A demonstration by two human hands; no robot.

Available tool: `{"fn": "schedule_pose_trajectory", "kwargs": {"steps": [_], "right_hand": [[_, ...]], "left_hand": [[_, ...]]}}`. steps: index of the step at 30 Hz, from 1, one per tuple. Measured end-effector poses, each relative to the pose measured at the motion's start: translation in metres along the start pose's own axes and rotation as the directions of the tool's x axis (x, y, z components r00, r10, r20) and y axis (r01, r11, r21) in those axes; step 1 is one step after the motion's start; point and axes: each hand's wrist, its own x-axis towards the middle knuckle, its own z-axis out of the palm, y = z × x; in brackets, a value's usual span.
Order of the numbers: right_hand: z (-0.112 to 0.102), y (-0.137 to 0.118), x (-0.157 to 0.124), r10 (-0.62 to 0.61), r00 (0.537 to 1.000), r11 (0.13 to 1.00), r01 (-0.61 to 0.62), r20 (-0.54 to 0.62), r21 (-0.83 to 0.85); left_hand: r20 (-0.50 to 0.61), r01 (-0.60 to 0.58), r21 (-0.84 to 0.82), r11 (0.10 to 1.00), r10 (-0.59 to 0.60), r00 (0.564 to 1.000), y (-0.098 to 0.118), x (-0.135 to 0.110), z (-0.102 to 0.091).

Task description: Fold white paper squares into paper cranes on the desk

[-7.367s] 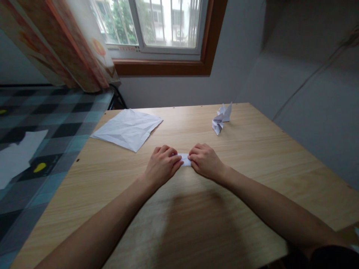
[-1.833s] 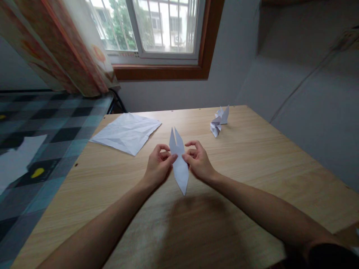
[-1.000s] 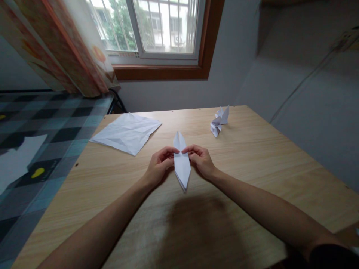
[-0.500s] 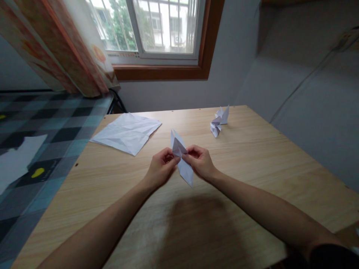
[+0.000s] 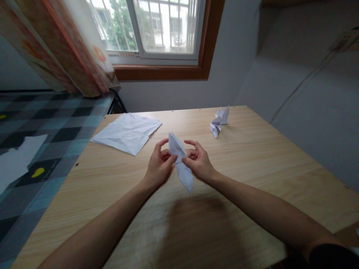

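Above the wooden table (image 5: 260,179), a folded sheet of white paper (image 5: 184,175) is held between both my hands. It is long and narrow, with pointed ends at top and bottom and a crease across its middle. My left hand (image 5: 160,164) pinches its left edge, the thumb lying on the front face. On the opposite edge, my right hand (image 5: 198,161) grips it the same way, its index finger raised off the paper. The fingers behind the paper are partly hidden.
A creased white paper sheet (image 5: 127,132) lies flat at the table's far left. Folded white paper figures (image 5: 219,121) stand at the far right. Left of the table is a checked cloth (image 5: 63,138) with torn white paper (image 5: 19,160). A window (image 5: 168,30) is behind.
The upper flap that stood folded toward me is now pressed up flat against the paper's top half. My index fingers have lifted, and the paper sits slightly lower.
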Motion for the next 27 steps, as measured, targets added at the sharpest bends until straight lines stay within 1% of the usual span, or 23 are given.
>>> {"fn": "schedule_pose_trajectory", "kwargs": {"steps": [4, 7, 9, 11, 12, 13, 14, 16, 18, 20, 22, 23, 25, 27], "right_hand": [[0.000, -0.001, 0.000, 0.058, 0.998, 0.997, -0.057, 0.014, -0.054], [0.000, -0.003, 0.000, 0.016, 1.000, 0.992, -0.017, -0.014, -0.125], [-0.001, -0.004, 0.000, -0.035, 0.998, 0.986, 0.026, -0.049, -0.165], [-0.001, -0.005, -0.001, -0.066, 0.993, 0.978, 0.045, -0.094, -0.203], [-0.001, -0.005, -0.001, -0.073, 0.990, 0.973, 0.044, -0.123, -0.225], [-0.001, -0.006, -0.001, -0.078, 0.985, 0.968, 0.037, -0.155, -0.249], [0.000, -0.006, -0.002, -0.083, 0.980, 0.961, 0.030, -0.183, -0.274], [0.001, -0.007, -0.004, -0.104, 0.973, 0.948, 0.034, -0.208, -0.318], [0.003, -0.008, -0.007, -0.128, 0.976, 0.941, 0.062, -0.178, -0.334], [0.005, -0.010, -0.010, -0.160, 0.980, 0.935, 0.112, -0.119, -0.337], [0.006, -0.012, -0.013, -0.235, 0.971, 0.903, 0.204, -0.037, -0.378], [0.006, -0.013, -0.013, -0.289, 0.957, 0.872, 0.267, 0.009, -0.411], [0.006, -0.015, -0.015, -0.391, 0.915, 0.792, 0.388, 0.096, -0.472], [0.005, -0.015, -0.016, -0.444, 0.882, 0.729, 0.458, 0.157, -0.509]], "left_hand": [[0.012, 0.014, 0.042, 0.999, -0.014, 1.000, 0.002, 0.000, 0.000], [0.014, 0.006, 0.113, 0.994, -0.007, 1.000, 0.001, 0.001, 0.000], [-0.046, -0.044, 0.183, 0.982, 0.053, 0.998, -0.002, 0.001, -0.001], [-0.144, -0.102, 0.299, 0.949, 0.151, 0.978, -0.004, 0.001, -0.002], [-0.165, -0.126, 0.369, 0.921, 0.199, 0.966, -0.004, 0.000, -0.002], [-0.151, -0.149, 0.437, 0.887, 0.235, 0.960, -0.003, -0.001, -0.001], [-0.104, -0.174, 0.496, 0.851, 0.257, 0.961, -0.002, -0.003, -0.001], [0.036, -0.239, 0.558, 0.795, 0.264, 0.964, 0.002, -0.006, 0.001], [0.133, -0.274, 0.557, 0.784, 0.242, 0.961, 0.006, -0.009, 0.003], [0.157, -0.251, 0.521, 0.816, 0.197, 0.968, 0.008, -0.009, 0.003], [0.152, -0.201, 0.458, 0.866, 0.147, 0.977, 0.007, -0.009, 0.001], [0.145, -0.180, 0.416, 0.891, 0.130, 0.981, 0.005, -0.008, 0.000], [0.126, -0.151, 0.317, 0.936, 0.117, 0.985, 0.000, -0.006, -0.003], [0.102, -0.125, 0.198, 0.972, 0.107, 0.989, -0.003, -0.004, -0.005]]}}
